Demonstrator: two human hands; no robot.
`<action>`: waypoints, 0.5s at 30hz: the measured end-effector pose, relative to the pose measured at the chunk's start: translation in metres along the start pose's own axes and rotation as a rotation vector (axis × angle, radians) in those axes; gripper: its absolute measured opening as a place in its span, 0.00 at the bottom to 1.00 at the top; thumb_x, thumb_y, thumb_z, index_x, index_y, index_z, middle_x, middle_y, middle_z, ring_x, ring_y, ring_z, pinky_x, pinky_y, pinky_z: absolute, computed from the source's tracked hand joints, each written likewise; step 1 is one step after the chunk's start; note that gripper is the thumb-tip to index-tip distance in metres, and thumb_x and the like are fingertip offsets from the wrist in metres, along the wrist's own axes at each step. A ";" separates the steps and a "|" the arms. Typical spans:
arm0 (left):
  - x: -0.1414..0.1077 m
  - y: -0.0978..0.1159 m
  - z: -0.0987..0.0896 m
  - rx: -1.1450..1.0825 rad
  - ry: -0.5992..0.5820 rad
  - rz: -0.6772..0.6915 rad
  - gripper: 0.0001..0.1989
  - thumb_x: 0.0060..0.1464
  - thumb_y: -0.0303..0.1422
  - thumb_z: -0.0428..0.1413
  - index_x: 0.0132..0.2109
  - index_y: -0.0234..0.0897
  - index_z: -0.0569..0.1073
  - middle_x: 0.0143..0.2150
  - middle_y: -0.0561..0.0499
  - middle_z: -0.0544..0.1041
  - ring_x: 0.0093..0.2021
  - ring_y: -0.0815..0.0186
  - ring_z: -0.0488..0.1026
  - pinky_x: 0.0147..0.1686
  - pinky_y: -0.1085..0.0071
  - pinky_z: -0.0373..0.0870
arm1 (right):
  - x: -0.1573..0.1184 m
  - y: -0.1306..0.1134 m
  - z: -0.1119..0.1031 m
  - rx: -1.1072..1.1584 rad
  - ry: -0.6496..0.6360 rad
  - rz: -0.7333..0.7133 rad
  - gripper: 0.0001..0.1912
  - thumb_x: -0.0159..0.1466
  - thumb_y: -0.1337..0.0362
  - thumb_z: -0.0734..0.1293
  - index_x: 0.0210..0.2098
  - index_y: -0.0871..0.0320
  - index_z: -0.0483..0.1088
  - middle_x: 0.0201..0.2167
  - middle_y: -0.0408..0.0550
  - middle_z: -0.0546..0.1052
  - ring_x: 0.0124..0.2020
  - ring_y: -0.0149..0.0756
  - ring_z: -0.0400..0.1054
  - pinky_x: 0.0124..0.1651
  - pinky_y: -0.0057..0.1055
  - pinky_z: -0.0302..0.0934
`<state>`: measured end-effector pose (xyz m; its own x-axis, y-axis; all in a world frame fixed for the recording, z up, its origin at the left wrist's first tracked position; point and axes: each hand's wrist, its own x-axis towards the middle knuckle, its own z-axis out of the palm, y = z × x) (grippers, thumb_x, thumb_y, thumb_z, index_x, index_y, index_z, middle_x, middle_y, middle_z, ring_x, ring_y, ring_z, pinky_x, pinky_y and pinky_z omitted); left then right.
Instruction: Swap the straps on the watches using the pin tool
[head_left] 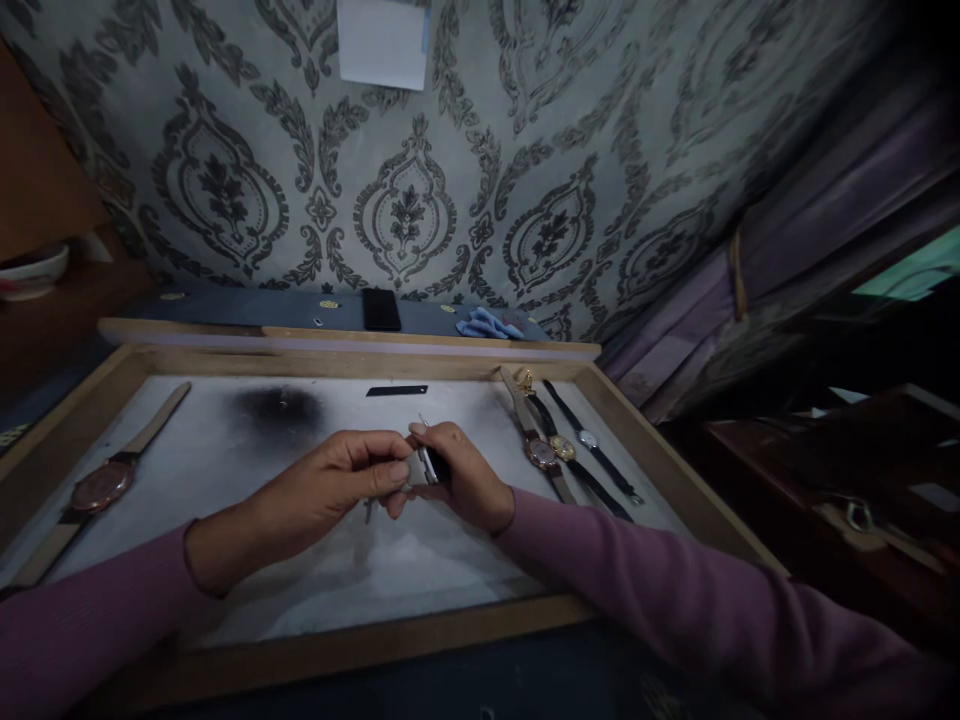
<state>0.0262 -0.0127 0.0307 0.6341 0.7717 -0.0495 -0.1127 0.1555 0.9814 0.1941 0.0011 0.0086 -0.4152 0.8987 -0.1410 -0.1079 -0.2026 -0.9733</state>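
Observation:
Over the middle of the wooden-framed tray (360, 346), my two hands meet at a small silver-edged, dark object (430, 466), whose kind I cannot make out. From its left side, my left hand (322, 490) pinches a pale metal-looking part between thumb and fingers. My right hand (471, 475) is closed around the dark side, and a thin pointed tip shows above its thumb. Below the left fingers, a small grey metal piece (368, 512) is partly visible. Beyond the hands lies a black snap-off blade (397, 391) on the white surface.
A large brown-strapped wristwatch (101, 487) lies at the tray's left. Several watches lie at the right, among them a gold-faced one (562, 447) and a small dark-strapped one (589, 438). Behind the tray are a black phone (381, 310) and a blue cloth (487, 323).

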 end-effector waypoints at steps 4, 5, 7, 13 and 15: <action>0.000 -0.002 -0.001 0.016 -0.006 -0.007 0.11 0.55 0.38 0.56 0.28 0.36 0.71 0.23 0.55 0.69 0.29 0.67 0.62 0.35 0.70 0.56 | 0.001 0.003 0.000 -0.039 0.001 -0.007 0.25 0.57 0.46 0.64 0.15 0.60 0.67 0.10 0.42 0.67 0.13 0.26 0.56 0.17 0.24 0.44; 0.000 -0.002 -0.001 0.019 -0.004 -0.007 0.11 0.55 0.38 0.56 0.28 0.36 0.71 0.23 0.55 0.69 0.29 0.67 0.62 0.35 0.70 0.56 | 0.001 0.003 0.000 -0.038 0.006 0.000 0.25 0.57 0.46 0.64 0.15 0.60 0.67 0.10 0.42 0.66 0.13 0.26 0.56 0.16 0.24 0.45; 0.000 -0.003 -0.001 0.024 -0.008 0.000 0.11 0.56 0.38 0.56 0.29 0.36 0.71 0.23 0.55 0.69 0.29 0.68 0.62 0.35 0.70 0.56 | 0.001 0.002 0.000 -0.033 0.022 0.012 0.24 0.56 0.46 0.64 0.16 0.60 0.67 0.10 0.41 0.66 0.13 0.27 0.57 0.16 0.23 0.46; 0.001 -0.004 -0.002 0.032 -0.020 0.033 0.11 0.57 0.37 0.56 0.29 0.36 0.71 0.23 0.56 0.69 0.29 0.68 0.62 0.36 0.70 0.57 | 0.002 0.004 -0.001 -0.041 0.016 0.015 0.25 0.56 0.46 0.64 0.16 0.60 0.68 0.11 0.42 0.67 0.15 0.28 0.61 0.18 0.23 0.50; 0.000 -0.004 -0.002 0.031 -0.021 0.034 0.11 0.57 0.36 0.56 0.29 0.36 0.72 0.23 0.56 0.69 0.30 0.68 0.63 0.37 0.70 0.57 | 0.003 0.005 -0.001 -0.039 -0.008 0.022 0.25 0.57 0.46 0.63 0.16 0.60 0.68 0.11 0.42 0.67 0.15 0.28 0.60 0.18 0.23 0.50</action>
<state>0.0257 -0.0119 0.0262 0.6461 0.7631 -0.0124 -0.1109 0.1099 0.9877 0.1938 0.0029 0.0028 -0.4243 0.8912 -0.1607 -0.0634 -0.2063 -0.9764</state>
